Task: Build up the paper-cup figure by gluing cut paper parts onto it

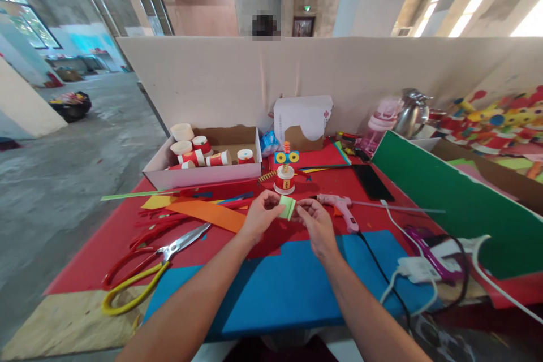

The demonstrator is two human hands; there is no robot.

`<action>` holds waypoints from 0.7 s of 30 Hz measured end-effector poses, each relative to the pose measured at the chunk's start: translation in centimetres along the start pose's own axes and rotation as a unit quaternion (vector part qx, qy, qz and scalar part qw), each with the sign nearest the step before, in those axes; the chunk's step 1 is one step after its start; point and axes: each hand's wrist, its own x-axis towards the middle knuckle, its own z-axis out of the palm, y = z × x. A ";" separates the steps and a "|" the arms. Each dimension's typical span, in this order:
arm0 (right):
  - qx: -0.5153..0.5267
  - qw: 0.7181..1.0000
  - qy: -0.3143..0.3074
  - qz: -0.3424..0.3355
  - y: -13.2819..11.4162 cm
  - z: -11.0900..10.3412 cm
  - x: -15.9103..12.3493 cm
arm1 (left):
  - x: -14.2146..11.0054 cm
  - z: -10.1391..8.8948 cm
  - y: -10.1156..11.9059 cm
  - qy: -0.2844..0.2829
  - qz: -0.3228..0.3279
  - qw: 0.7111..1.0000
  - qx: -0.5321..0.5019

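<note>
A small folded piece of light green paper (287, 207) is held between my two hands above the red table covering. My left hand (262, 216) pinches its left side between thumb and fingers. On the right edge, the fingertips of my right hand (314, 220) are closed on the same paper. Just beyond them stands a paper-cup figure (285, 180) with blue-and-yellow eyes, an orange folded strip on top and folded paper arms. A pink glue gun (343, 210) lies right of my right hand. Orange paper (207, 214) lies left of my left hand.
Open scissors (169, 251) with red and yellow handles lie at left. A white box (203, 176) of paper cups stands behind. Blue sheet (271, 294) lies in front. A phone (373, 182), cables, a power strip (441, 254) and a green-sided box (458, 203) are at right.
</note>
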 end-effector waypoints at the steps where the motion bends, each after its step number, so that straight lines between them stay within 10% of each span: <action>1: -0.001 1.000 0.010 -0.011 0.0 0.0 0.0 | 0.0 0.0 0.0 0.002 -0.012 1.000 -0.029; 21: -0.023 0.996 -0.080 0.022 0.3 0.2 -0.3 | -0.4 0.3 0.5 -0.017 -0.071 0.976 -0.207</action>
